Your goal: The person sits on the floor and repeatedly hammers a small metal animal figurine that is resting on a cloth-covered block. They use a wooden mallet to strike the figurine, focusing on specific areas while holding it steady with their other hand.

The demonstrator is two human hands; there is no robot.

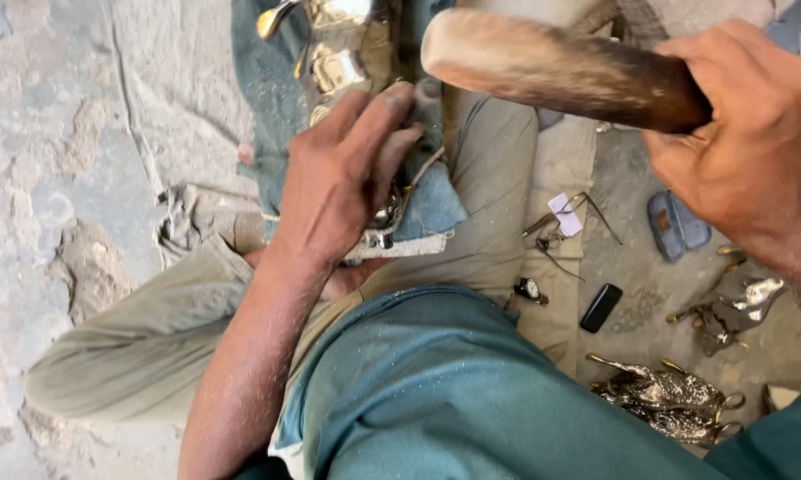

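On the floor, seated posture: person sits on a cracked grey concrete floor (54,133), legs in khaki trousers (134,338), teal shirt (436,391) at the bottom of view.
Left hand: left hand (338,178) presses down, fingers bent and closed over a shiny silver-coloured cast metal piece (343,53) lying on the lap.
Metal piece, position: rests on a folded blue denim cloth (432,209) spread over the thigh; upper part shows above the fingers, lower part shows under the palm; overall shape cannot be told.
Right hand: right hand (756,151) is clenched around the dark end of a thick wooden club-like mallet, pale at the tip and brown toward the grip (552,71).
Mallet, position: held raised, roughly level, its pale end above and just beside the metal piece, not touching it.
Floor, right side: black rectangular phone (600,308), small wristwatch (530,290), wire-framed spectacles with a white tag (560,222), blue flat pouch (676,227).
Floor, lower right: several more silver-coloured cast metal figures with brass-coloured tips (667,400), lying together, well apart from both hands.
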